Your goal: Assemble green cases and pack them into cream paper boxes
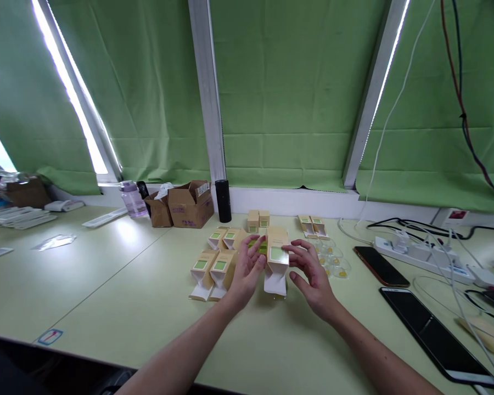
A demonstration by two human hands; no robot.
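Observation:
Between my two hands a small cream carton (277, 237) with a pale green square window is tilted, its white end flap hanging open towards me. My left hand (246, 270) grips its left side with fingers and thumb tip. From the right, the fingertips of my right hand (311, 277) press against the carton's edge, the thumb held apart. Similar cartons with open flaps (205, 265) lie just left of my left hand, and more cartons (224, 236) lie behind them. Beyond my right hand are clear plastic domes (333, 262) with yellow centres.
Two cartons (258, 218) stand at the back, and two more (313, 224) lie right of them. A black cylinder (223, 201), brown cardboard boxes (191, 206) and a lilac bottle (133, 198) line the wall. Phones (434, 332), a power strip (422, 258) and cables occupy the right.

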